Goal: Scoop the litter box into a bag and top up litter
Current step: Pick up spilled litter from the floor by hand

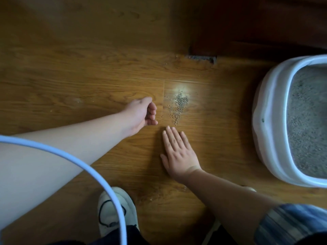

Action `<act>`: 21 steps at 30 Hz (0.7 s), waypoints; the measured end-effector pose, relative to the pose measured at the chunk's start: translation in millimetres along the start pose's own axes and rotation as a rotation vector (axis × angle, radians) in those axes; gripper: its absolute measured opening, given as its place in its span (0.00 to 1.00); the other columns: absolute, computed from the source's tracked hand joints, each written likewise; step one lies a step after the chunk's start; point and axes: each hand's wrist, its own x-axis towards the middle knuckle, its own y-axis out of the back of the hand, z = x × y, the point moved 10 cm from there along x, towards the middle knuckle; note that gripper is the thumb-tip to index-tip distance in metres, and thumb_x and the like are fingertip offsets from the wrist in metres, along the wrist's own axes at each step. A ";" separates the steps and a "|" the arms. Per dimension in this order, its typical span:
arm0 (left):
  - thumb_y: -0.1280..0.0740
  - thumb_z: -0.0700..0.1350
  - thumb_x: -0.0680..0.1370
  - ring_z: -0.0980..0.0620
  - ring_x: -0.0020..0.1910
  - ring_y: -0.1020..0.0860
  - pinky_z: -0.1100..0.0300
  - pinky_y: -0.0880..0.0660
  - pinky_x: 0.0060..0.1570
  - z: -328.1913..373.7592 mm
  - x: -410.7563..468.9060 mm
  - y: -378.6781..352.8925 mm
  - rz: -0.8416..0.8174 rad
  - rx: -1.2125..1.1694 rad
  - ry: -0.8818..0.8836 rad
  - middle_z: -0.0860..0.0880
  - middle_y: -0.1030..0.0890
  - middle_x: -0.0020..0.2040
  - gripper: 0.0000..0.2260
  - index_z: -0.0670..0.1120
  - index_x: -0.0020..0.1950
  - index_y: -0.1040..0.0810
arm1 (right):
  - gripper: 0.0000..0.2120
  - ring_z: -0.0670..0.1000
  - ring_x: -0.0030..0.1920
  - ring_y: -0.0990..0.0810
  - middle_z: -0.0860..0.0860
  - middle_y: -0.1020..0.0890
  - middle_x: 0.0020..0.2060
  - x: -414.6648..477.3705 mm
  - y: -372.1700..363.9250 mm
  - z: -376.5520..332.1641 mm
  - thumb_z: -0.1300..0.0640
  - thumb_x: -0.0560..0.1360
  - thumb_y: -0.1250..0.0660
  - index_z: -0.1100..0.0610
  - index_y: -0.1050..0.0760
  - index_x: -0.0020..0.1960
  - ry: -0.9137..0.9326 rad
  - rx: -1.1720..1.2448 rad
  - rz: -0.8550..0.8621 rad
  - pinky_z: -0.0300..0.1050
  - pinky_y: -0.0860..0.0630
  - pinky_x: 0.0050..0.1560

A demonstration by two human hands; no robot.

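We are crouching over a small scatter of spilled litter (178, 106) lying on the wooden floor (88, 76) at the centre of the frame, under a bright patch of glare. The litter box (269, 106) is sitting at the right edge, well apart from the spill, and grey litter is filling its tray.

Our left hand (141, 114) is reaching in from the left and hovering just beside the spill, its fingers (152, 112) curled inward into a cup. We cannot tell whether any grains are lying in the palm. Our right hand (178, 152) is lying flat on the floor just below the spill, fingers (172, 137) straight and pressed together, tips pointing up toward the grains.

We are judging these grains to be light, hard and loose. They are likely to roll and skitter on the smooth boards, and pinching them one by one looks slow. So we are treating the flat hand as a sweeping edge, pushing the grains into a heap. The cupped hand is serving as a wall or a scoop on the far side. Any quick stroke risks flicking them toward the dark gap in the upper right.

A white shoe (113, 209) and a pale curved hoop (74, 156) are showing at the lower left.
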 end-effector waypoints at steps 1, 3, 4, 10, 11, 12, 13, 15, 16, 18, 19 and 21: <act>0.44 0.43 0.83 0.50 0.27 0.31 0.56 0.25 0.29 -1.0 -1.3 -2.6 -0.012 0.010 0.001 0.45 0.29 0.30 0.17 0.41 0.35 0.29 | 0.34 0.56 0.81 0.51 0.59 0.47 0.80 -0.1 -3.2 -1.7 0.46 0.80 0.44 0.62 0.46 0.80 -0.001 -0.008 0.000 0.59 0.47 0.78; 0.44 0.43 0.83 0.50 0.27 0.30 0.55 0.25 0.30 -3.5 -4.1 -3.9 -0.022 0.027 0.005 0.45 0.29 0.30 0.17 0.41 0.36 0.28 | 0.34 0.55 0.81 0.51 0.59 0.47 0.80 6.2 -3.4 -0.5 0.46 0.81 0.46 0.62 0.46 0.80 -0.023 -0.016 0.008 0.58 0.48 0.78; 0.44 0.43 0.83 0.50 0.28 0.30 0.55 0.25 0.30 -4.6 -5.4 -2.3 -0.021 0.032 0.009 0.45 0.28 0.30 0.17 0.41 0.36 0.28 | 0.34 0.55 0.81 0.52 0.58 0.48 0.80 11.1 -2.6 1.3 0.46 0.81 0.46 0.62 0.47 0.81 -0.036 -0.018 0.008 0.57 0.49 0.79; 0.44 0.44 0.84 0.50 0.30 0.29 0.54 0.24 0.31 -4.4 -10.0 13.9 0.018 0.019 0.016 0.45 0.28 0.32 0.16 0.42 0.37 0.28 | 0.35 0.54 0.80 0.61 0.57 0.56 0.81 45.6 11.8 23.0 0.44 0.82 0.51 0.61 0.58 0.81 -0.137 -0.001 -0.001 0.53 0.60 0.79; 0.44 0.44 0.84 0.50 0.30 0.29 0.54 0.24 0.31 -3.5 -10.4 15.8 0.023 0.014 0.014 0.45 0.28 0.32 0.16 0.42 0.37 0.28 | 0.35 0.54 0.80 0.62 0.57 0.57 0.80 49.5 15.5 26.7 0.44 0.82 0.51 0.61 0.58 0.81 -0.160 0.010 -0.004 0.52 0.61 0.79; 0.44 0.44 0.84 0.50 0.30 0.29 0.55 0.24 0.31 -2.6 -10.6 17.4 0.029 0.013 0.012 0.45 0.28 0.32 0.16 0.42 0.37 0.28 | 0.35 0.55 0.80 0.61 0.58 0.57 0.80 51.8 19.9 27.8 0.44 0.82 0.51 0.62 0.58 0.81 -0.170 0.020 0.001 0.53 0.60 0.79; 0.44 0.44 0.84 0.50 0.30 0.29 0.55 0.24 0.31 -1.6 -10.7 19.1 0.034 0.011 0.009 0.45 0.28 0.32 0.16 0.42 0.37 0.28 | 0.36 0.56 0.81 0.59 0.59 0.55 0.80 52.1 24.7 23.5 0.44 0.81 0.50 0.63 0.56 0.81 -0.145 0.019 0.016 0.54 0.59 0.80; 0.44 0.44 0.84 0.50 0.29 0.30 0.55 0.24 0.30 0.2 -9.8 21.3 0.038 -0.007 0.002 0.45 0.28 0.32 0.16 0.42 0.37 0.28 | 0.36 0.58 0.81 0.54 0.61 0.49 0.80 44.7 28.7 -3.3 0.45 0.80 0.47 0.64 0.50 0.80 0.025 -0.013 0.055 0.56 0.54 0.80; 0.44 0.44 0.84 0.50 0.29 0.30 0.56 0.24 0.30 0.9 -9.4 21.9 0.040 -0.019 0.000 0.45 0.28 0.32 0.16 0.42 0.37 0.28 | 0.36 0.59 0.80 0.52 0.62 0.47 0.79 36.6 24.8 -19.2 0.44 0.79 0.46 0.64 0.47 0.80 0.119 -0.028 0.055 0.56 0.52 0.79; 0.44 0.44 0.83 0.50 0.28 0.30 0.56 0.25 0.30 2.2 -9.6 22.9 0.046 -0.030 -0.005 0.45 0.28 0.31 0.16 0.42 0.37 0.28 | 0.36 0.58 0.80 0.52 0.61 0.47 0.80 18.4 8.2 -40.6 0.44 0.80 0.46 0.64 0.47 0.80 0.215 -0.036 -0.003 0.57 0.50 0.79; 0.44 0.44 0.83 0.50 0.28 0.30 0.56 0.25 0.30 2.7 -9.9 23.2 0.049 -0.029 -0.007 0.45 0.28 0.31 0.16 0.42 0.37 0.28 | 0.35 0.58 0.81 0.53 0.60 0.47 0.80 11.9 -0.6 -44.6 0.44 0.80 0.46 0.63 0.47 0.80 0.215 -0.035 -0.033 0.57 0.50 0.79; 0.44 0.43 0.83 0.50 0.29 0.30 0.56 0.25 0.30 4.1 -11.6 22.4 0.050 -0.031 -0.012 0.45 0.28 0.31 0.16 0.42 0.37 0.28 | 0.34 0.56 0.81 0.54 0.58 0.48 0.80 10.4 -9.5 -43.9 0.45 0.81 0.47 0.62 0.48 0.81 0.182 -0.037 -0.048 0.56 0.50 0.79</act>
